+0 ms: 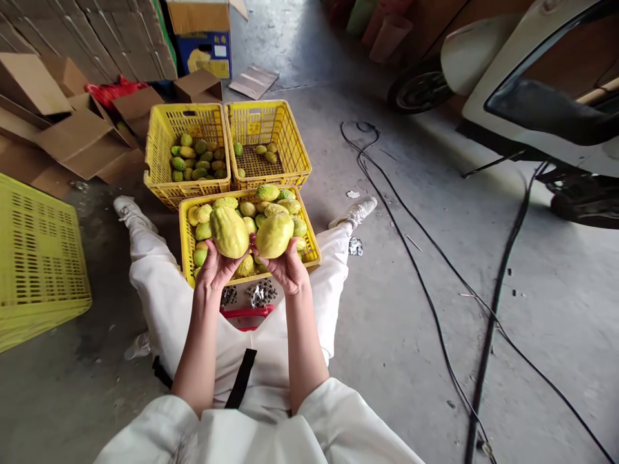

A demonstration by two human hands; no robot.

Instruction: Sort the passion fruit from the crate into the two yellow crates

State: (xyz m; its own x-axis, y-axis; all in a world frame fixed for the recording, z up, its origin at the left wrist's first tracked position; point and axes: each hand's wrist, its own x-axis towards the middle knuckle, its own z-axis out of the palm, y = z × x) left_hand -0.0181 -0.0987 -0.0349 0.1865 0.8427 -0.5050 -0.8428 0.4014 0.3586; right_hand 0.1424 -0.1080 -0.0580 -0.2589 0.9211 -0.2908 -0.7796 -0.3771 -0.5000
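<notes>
Left hand [215, 267] is clamped under 1 fruit [228, 231], lumpy, yellow-green; right hand [286, 267] grips a second fruit [274, 234], smoother, pale yellow; both are held side by side above the near crate [186, 254], heaped with similar fruit; beyond stand 2 more crates [157, 151], part-filled.

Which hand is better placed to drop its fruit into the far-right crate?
Probably right. The right hand holds its fruit on the side nearer the far-right crate; the left hand would have to cross over.
</notes>
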